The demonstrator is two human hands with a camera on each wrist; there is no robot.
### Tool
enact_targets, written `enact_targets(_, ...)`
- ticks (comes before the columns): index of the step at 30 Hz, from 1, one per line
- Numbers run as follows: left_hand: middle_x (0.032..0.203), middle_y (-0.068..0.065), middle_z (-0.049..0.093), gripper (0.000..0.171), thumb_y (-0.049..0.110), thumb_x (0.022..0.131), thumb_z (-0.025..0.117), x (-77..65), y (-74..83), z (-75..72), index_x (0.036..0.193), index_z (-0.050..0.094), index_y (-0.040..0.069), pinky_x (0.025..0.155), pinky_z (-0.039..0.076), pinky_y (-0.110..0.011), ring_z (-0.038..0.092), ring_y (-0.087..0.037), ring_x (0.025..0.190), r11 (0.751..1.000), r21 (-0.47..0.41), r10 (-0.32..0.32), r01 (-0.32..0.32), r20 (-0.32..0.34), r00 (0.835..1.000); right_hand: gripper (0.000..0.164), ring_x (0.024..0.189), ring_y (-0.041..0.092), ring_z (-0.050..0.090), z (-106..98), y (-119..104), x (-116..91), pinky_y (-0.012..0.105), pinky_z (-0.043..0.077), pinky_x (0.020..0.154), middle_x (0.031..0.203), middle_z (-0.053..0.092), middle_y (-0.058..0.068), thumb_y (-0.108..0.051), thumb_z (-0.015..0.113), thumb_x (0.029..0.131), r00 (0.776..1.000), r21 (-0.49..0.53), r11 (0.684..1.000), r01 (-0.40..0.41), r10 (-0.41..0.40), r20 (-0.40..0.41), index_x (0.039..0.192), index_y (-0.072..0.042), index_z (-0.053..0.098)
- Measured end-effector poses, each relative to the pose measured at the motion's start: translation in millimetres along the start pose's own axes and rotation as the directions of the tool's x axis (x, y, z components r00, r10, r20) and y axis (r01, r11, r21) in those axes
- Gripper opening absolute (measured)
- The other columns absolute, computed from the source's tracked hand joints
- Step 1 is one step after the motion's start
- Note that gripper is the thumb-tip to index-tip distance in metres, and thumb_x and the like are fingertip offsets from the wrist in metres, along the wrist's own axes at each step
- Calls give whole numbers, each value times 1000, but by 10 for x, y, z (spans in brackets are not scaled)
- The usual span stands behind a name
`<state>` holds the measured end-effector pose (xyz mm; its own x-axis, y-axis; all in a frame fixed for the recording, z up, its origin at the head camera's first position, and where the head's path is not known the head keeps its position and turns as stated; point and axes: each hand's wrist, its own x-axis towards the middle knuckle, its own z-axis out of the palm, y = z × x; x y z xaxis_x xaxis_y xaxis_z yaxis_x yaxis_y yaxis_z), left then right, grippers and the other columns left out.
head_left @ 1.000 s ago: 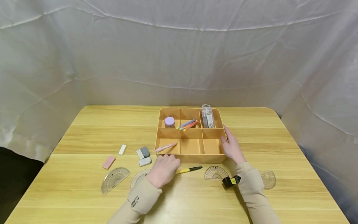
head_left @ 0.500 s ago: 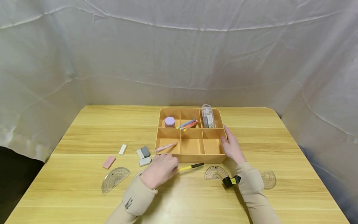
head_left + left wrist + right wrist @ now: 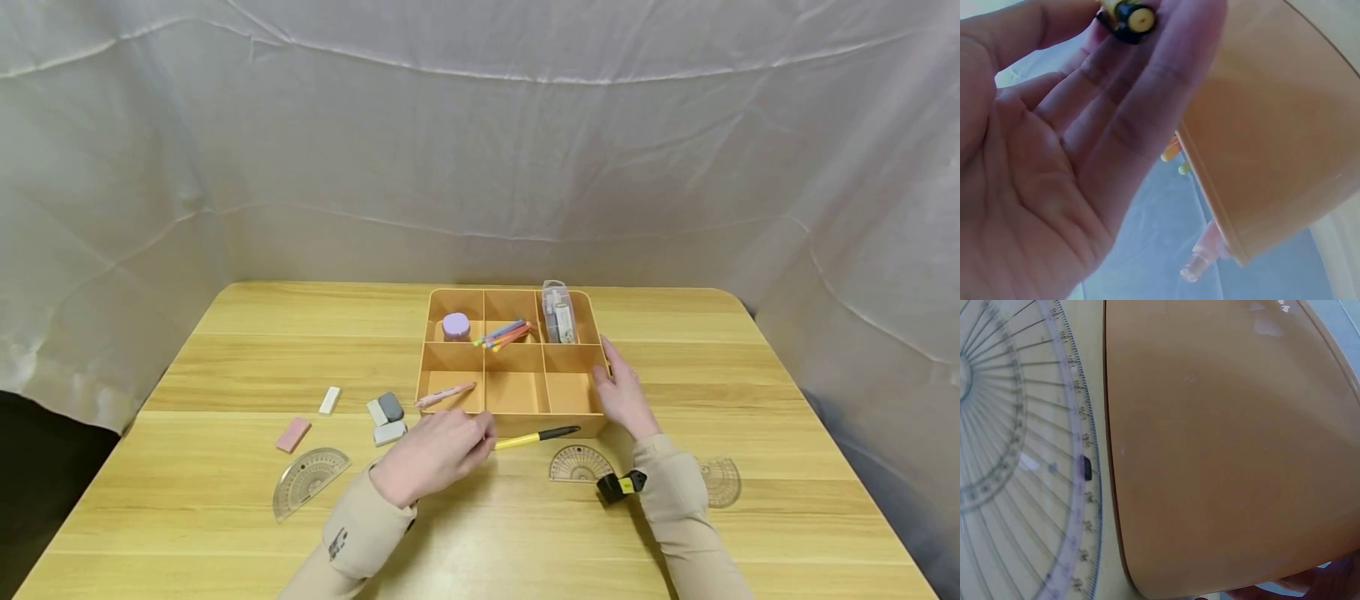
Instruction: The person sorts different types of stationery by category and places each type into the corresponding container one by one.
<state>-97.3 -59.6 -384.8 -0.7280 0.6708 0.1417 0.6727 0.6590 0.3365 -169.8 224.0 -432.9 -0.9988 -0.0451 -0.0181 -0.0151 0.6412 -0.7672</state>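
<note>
My left hand (image 3: 438,450) pinches a yellow pen (image 3: 517,442) with a black end, held in front of the organizer box (image 3: 465,423). From the left wrist view, the pen's round rear end (image 3: 1141,20) shows between thumb and fingers. At the box's right wall is my right hand (image 3: 624,398), gripping it with the thumb at the rim and fingers along the outside. The tan box has several compartments. In them are a purple-lidded container (image 3: 456,326), thin colourful pens (image 3: 506,333), a clear case (image 3: 558,315) and a pink pen (image 3: 446,395) leaning over the front-left edge.
Left of the box lie a white eraser (image 3: 329,400), a pink eraser (image 3: 292,434), several grey and white erasers (image 3: 388,433) and a clear protractor (image 3: 309,481). Another protractor (image 3: 581,464) lies before the box, and one (image 3: 721,482) beyond the right sleeve. A black camera (image 3: 621,486) sits at the right wrist.
My left hand has raised the yellow pen from the table, and the pen's black end has shifted right and up toward the box front. The right hand stays at the box wall.
</note>
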Motion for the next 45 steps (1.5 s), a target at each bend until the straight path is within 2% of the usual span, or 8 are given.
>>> enact_targets(8, 66, 7, 54, 14, 10, 103, 51, 23, -3, -51, 97, 63, 6, 51, 40, -14, 40, 5, 53, 971, -238, 8, -13, -23, 1000, 58, 148, 51, 26, 0, -10, -5, 60, 20, 124, 161, 26, 32, -7, 33, 105, 1000, 0, 1000, 9, -9, -5, 159, 2, 17)
enact_targets(11, 69, 8, 59, 14, 14, 105, 50, 26, 18, -85, 101, 62, 8, 82, 57, -25, 45, 5, 55, 953, -303, -18, 6, -38, 999, 57, 148, 51, 26, -1, -11, -6, 60, 21, 123, 160, 27, 32, -7, 33, 105, 1000, 1, 1000, 6, -6, -7, 159, 2, 17)
enact_targets(13, 71, 8, 60, 14, 16, 105, 50, 22, 32, -112, 102, 62, 10, 95, 53, -34, 47, 5, 60, 953, -302, -43, 18, -74, 996, 57, 148, 51, 26, -2, -9, -5, 60, 21, 123, 160, 27, 32, -7, 33, 105, 1000, -1, 1000, 6, -6, -6, 159, 2, 18)
enact_targets(20, 67, 8, 45, 14, 14, 105, 50, -7, -11, -191, 104, 63, 9, 54, 37, -17, 36, 1, 55, 934, -357, -115, 31, -217, 969, 57, 148, 51, 27, 0, -6, -1, 60, 22, 123, 160, 27, 32, -7, 33, 104, 1000, -3, 1000, -2, 2, -5, 159, 2, 17)
enact_targets(28, 70, 5, 45, 18, 17, 107, 47, -63, -68, -306, 111, 61, 8, 55, 38, -21, 38, -3, 59, 842, -527, -272, 113, -235, 933, 57, 148, 51, 26, 4, 3, 4, 61, 21, 123, 160, 27, 31, -8, 33, 105, 1000, -5, 1000, -8, 8, -6, 159, 2, 18)
enact_targets(32, 76, -2, 51, 19, 18, 107, 47, -86, -109, -364, 113, 62, 8, 58, 42, -21, 44, -8, 63, 793, -589, -362, 152, -257, 896, 57, 149, 51, 24, 3, -4, 2, 61, 20, 124, 161, 26, 31, -8, 33, 105, 1000, -8, 1000, -11, 11, -5, 159, 1, 17)
enact_targets(40, 88, -15, 64, 21, 16, 103, 56, -148, -234, -462, 110, 68, 1, 64, 51, -19, 55, -13, 76, 732, -664, -510, 149, -389, 767, 58, 148, 51, 25, 3, -2, 3, 60, 20, 124, 161, 25, 31, -8, 33, 105, 1000, -6, 1000, -11, 11, 1, 159, 1, 16)
enact_targets(45, 80, -10, 60, 20, 13, 102, 58, -184, -308, -514, 108, 69, -3, 53, 50, -19, 54, -8, 63, 706, -703, -524, 83, -440, 729, 58, 148, 51, 26, 3, -4, 4, 59, 20, 124, 161, 25, 31, -8, 33, 105, 1000, -7, 1000, -9, 9, -5, 159, 1, 16)
